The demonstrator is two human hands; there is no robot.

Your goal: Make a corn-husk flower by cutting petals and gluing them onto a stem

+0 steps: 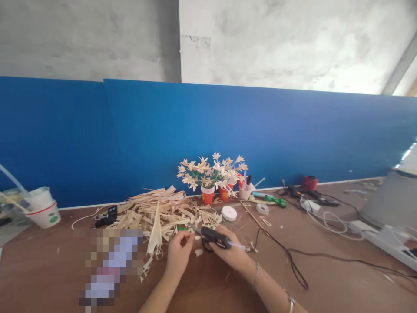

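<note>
My right hand (235, 253) is wrapped around a black hot glue gun (215, 237), its nozzle turned left and a pale glue stick (237, 245) poking out of its rear. Close to the nozzle, my left hand (179, 251) has thumb and fingers pinched together. Whatever lies between those fingertips is too small to make out. Behind both hands spreads a heap of dry, straw-coloured husk strips (143, 213). Under the glue gun, part of a black loop (206, 246) shows, and a pale scrap (198, 252) lies on the brown table (208, 282).
Pale flowers (208, 169) stand in red cups (207, 196) before a blue partition (228, 121). A white roll (229, 213), a tape roll (262, 208) and a thin stick (254, 216) lie nearby. Black cable (295, 265) trails right toward a power strip (384, 243). A paper cup (45, 213) stands left.
</note>
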